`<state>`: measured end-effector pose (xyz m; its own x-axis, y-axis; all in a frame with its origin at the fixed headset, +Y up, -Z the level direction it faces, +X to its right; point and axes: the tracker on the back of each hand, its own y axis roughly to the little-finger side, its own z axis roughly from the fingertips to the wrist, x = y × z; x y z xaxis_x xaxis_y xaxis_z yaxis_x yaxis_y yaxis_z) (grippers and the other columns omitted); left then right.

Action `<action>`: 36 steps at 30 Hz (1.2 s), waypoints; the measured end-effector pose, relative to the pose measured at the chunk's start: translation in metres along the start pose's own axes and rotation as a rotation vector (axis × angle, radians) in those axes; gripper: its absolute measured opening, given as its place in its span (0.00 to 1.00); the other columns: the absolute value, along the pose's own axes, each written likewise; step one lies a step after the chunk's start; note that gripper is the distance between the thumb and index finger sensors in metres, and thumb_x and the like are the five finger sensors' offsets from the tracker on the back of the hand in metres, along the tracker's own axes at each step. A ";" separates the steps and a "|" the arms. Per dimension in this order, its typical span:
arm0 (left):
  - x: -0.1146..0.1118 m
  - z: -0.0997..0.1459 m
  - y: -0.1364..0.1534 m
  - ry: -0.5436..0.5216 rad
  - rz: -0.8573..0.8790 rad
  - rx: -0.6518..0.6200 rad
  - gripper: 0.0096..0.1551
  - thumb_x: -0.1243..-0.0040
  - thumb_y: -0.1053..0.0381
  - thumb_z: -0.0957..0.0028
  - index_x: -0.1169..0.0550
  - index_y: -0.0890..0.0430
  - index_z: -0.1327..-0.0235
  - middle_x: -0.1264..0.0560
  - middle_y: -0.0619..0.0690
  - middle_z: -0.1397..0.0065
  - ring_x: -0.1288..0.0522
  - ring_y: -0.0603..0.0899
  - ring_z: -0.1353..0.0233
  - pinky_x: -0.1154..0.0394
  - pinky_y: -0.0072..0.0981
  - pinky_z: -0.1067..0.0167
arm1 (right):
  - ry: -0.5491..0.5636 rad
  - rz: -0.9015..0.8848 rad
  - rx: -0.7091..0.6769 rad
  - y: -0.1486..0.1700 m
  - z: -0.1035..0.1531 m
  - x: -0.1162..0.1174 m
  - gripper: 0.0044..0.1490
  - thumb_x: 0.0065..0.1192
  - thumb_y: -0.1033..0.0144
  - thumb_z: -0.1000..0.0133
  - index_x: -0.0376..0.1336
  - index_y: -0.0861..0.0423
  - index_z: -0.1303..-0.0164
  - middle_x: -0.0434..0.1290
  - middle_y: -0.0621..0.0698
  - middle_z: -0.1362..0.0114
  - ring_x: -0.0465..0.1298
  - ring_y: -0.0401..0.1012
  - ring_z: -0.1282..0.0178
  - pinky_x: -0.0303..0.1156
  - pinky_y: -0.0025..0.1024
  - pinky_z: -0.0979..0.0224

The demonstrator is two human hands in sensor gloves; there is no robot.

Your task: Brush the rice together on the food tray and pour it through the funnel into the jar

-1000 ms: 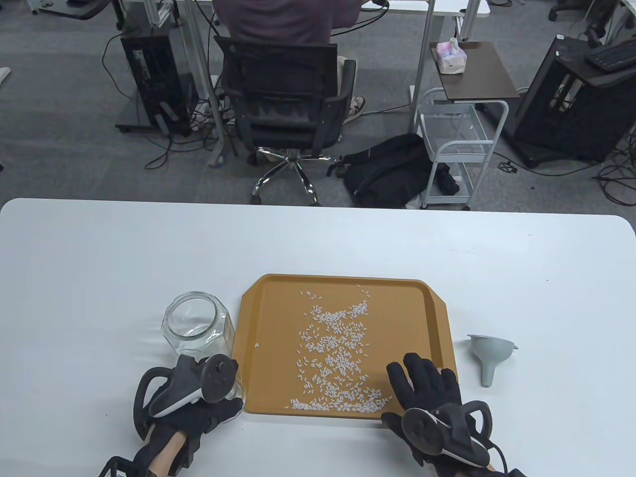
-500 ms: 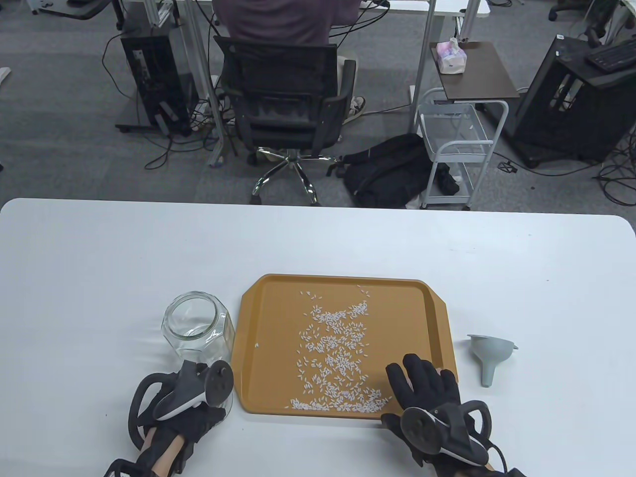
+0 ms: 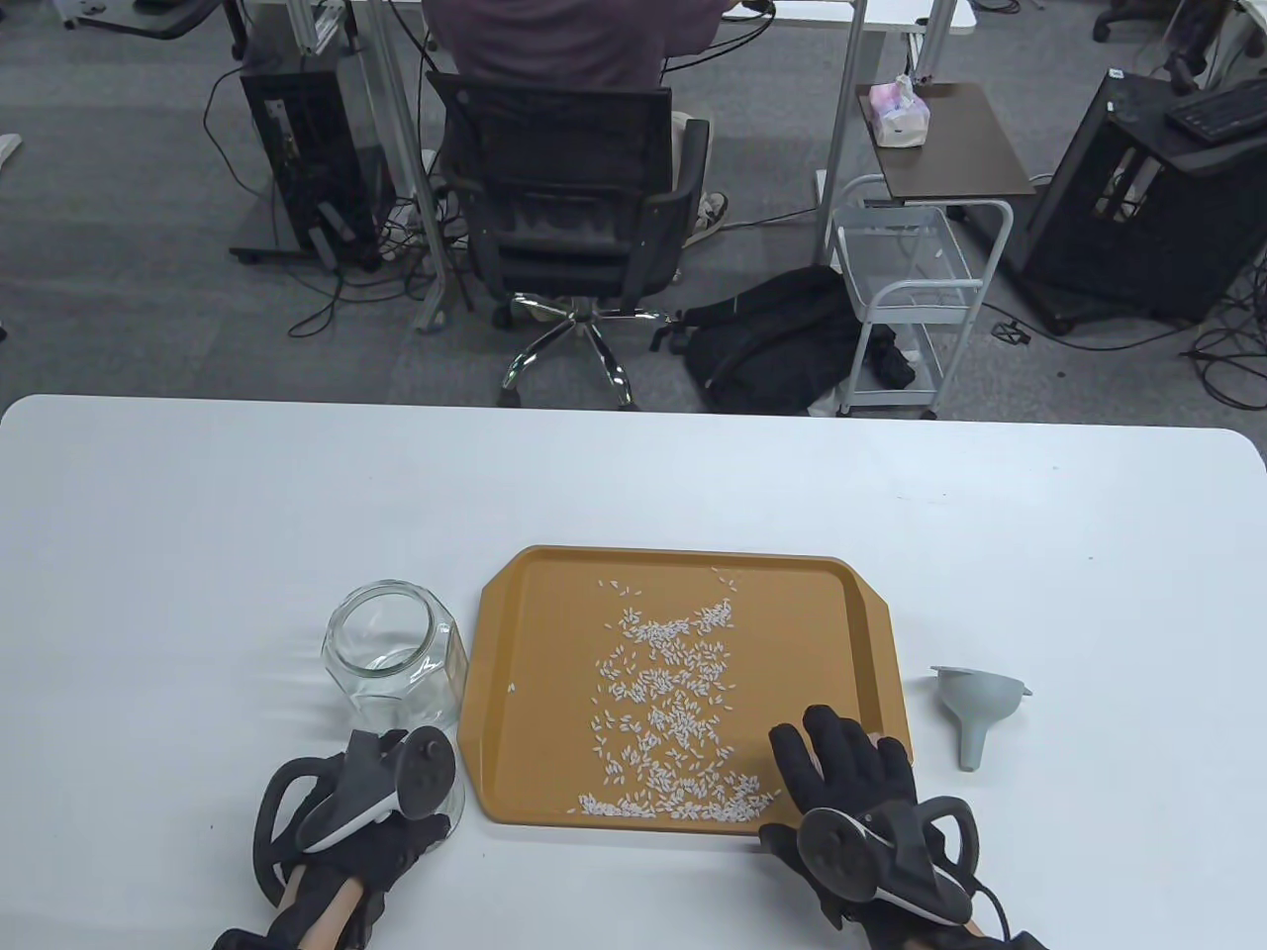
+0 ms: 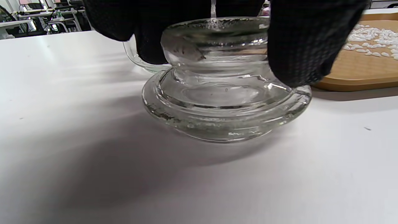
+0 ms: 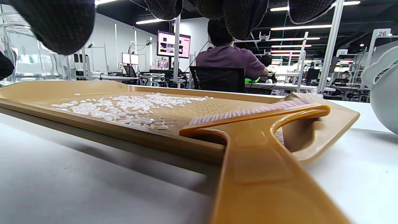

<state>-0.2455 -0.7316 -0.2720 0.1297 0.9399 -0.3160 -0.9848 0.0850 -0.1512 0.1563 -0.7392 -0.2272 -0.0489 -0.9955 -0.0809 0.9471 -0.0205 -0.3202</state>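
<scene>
The orange tray (image 3: 539,693) carries scattered white rice (image 3: 673,708), with a denser line along its near rim. The open glass jar (image 3: 394,658) stands left of the tray. Just in front of the jar, my left hand (image 3: 391,826) grips the knob of the glass lid (image 4: 224,102), which rests on the table. My right hand (image 3: 841,772) is spread over the tray's near right corner. Beneath it lies a tan-handled brush (image 5: 258,137), bristles on the tray; the fingers (image 5: 239,15) hang above without touching it. The grey funnel (image 3: 975,708) lies on its side right of the tray.
White table (image 3: 198,515) reaches well left, right and beyond the tray. Behind it a person sits in an office chair (image 3: 569,228); a backpack (image 3: 782,341) and a white cart (image 3: 916,287) stand on the floor.
My left hand has drawn the glass lid a little left and towards the near edge, away from the tray corner. The right hand, tray and rice are unchanged.
</scene>
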 end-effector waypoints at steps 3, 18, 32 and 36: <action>-0.001 0.001 -0.001 -0.010 -0.012 0.018 0.47 0.29 0.37 0.57 0.34 0.46 0.24 0.33 0.56 0.18 0.28 0.65 0.23 0.33 0.64 0.28 | -0.001 -0.002 -0.001 0.000 0.000 0.000 0.59 0.59 0.35 0.51 0.43 0.53 0.17 0.43 0.64 0.16 0.55 0.60 0.19 0.52 0.71 0.24; 0.046 0.033 -0.018 -0.223 0.041 -0.056 0.37 0.36 0.33 0.54 0.24 0.47 0.32 0.24 0.53 0.25 0.22 0.61 0.30 0.30 0.62 0.32 | 0.028 -0.013 0.029 0.004 0.000 -0.006 0.58 0.59 0.35 0.51 0.44 0.53 0.17 0.43 0.64 0.16 0.52 0.60 0.18 0.51 0.72 0.24; 0.063 0.006 -0.104 -0.445 0.344 -0.386 0.58 0.45 0.25 0.53 0.57 0.45 0.19 0.56 0.53 0.12 0.48 0.61 0.13 0.45 0.67 0.23 | 0.252 -0.163 0.256 0.062 0.007 -0.035 0.53 0.62 0.38 0.52 0.50 0.50 0.19 0.47 0.54 0.15 0.49 0.53 0.16 0.48 0.69 0.23; 0.044 -0.010 -0.112 -0.389 0.348 -0.417 0.57 0.46 0.26 0.52 0.57 0.46 0.19 0.56 0.53 0.12 0.48 0.62 0.13 0.45 0.67 0.23 | 0.310 -0.141 0.396 0.093 0.012 -0.041 0.54 0.62 0.37 0.52 0.50 0.51 0.19 0.45 0.54 0.15 0.47 0.53 0.16 0.47 0.69 0.22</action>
<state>-0.1286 -0.7029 -0.2785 -0.3151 0.9469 -0.0631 -0.8246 -0.3061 -0.4758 0.2502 -0.7013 -0.2427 -0.2197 -0.9076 -0.3577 0.9689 -0.2458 0.0286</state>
